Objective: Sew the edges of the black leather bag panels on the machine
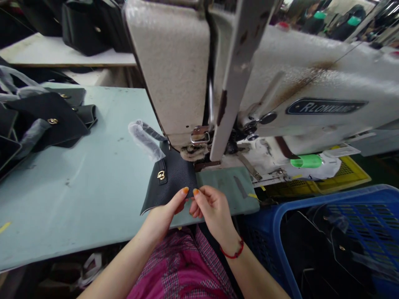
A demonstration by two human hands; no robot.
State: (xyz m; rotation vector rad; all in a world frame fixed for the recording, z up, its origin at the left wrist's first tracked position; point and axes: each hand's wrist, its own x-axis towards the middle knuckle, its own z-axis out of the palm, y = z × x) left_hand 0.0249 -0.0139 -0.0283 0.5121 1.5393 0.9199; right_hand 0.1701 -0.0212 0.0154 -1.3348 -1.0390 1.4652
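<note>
A black leather bag panel (176,174) with a gold clasp (161,175) and a handle wrapped in clear plastic (145,139) lies partly under the head of the sewing machine (170,70). My left hand (177,203) pinches the panel's near right edge, thumb on top. Close beside it, my right hand (207,201) is closed at the same corner, thumb and fingers pressed together on the edge. The fingertips beneath the panel are hidden. The machine's head covers the panel's far right part.
More black bag pieces (50,118) are piled at the left of the pale green table (102,178). Finished-looking black bags (85,29) stand on a shelf behind. A blue basket (279,220) holding black pieces is at the right, near a yellow crate (352,174).
</note>
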